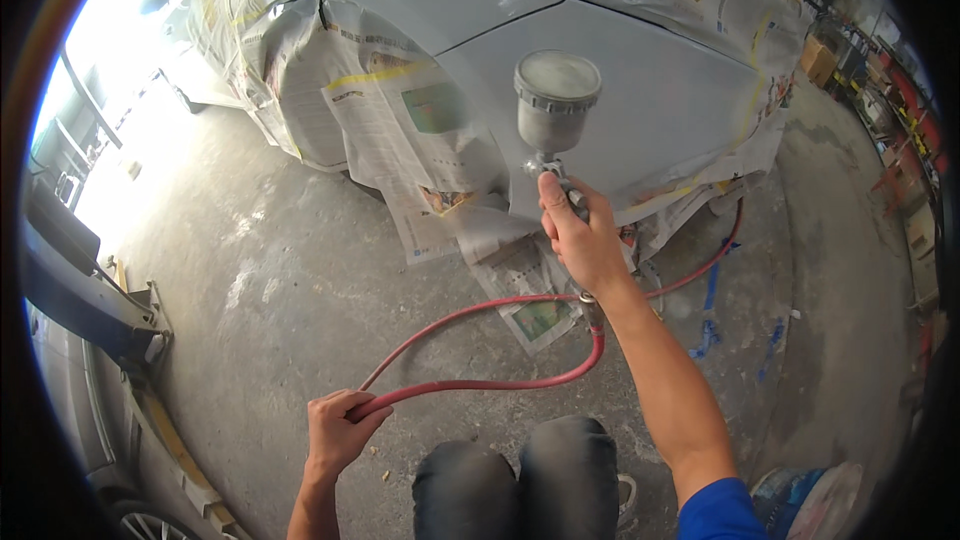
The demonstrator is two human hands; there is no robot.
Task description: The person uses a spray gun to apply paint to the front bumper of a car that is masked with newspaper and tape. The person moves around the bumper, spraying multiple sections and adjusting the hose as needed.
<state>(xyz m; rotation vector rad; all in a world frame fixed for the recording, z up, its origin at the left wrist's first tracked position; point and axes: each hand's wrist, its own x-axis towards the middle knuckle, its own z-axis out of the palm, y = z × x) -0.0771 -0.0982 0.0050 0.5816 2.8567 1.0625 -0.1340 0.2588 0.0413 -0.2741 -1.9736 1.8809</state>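
Note:
My right hand [581,232] is closed around the handle of a gravity-feed paint spray gun [556,101], its lidded cup upright on top. The gun stands in front of a grey car body panel [652,90]. My left hand [341,427] grips a red air hose [480,385] low at the left. From that hand the hose curves to a metal fitting [589,300] below the gun's handle, partly behind my wrist. Newspaper masking [420,157] with yellow tape covers the wheel area and the parts around the panel. The trigger is hidden by my fingers.
A blue lift post or arm [90,300] stands at the left, near another car [67,390]. Scraps of blue tape [709,337] lie on the concrete floor [277,330]. Cluttered shelves [892,135] line the right side. The hose also runs back beneath the masked car.

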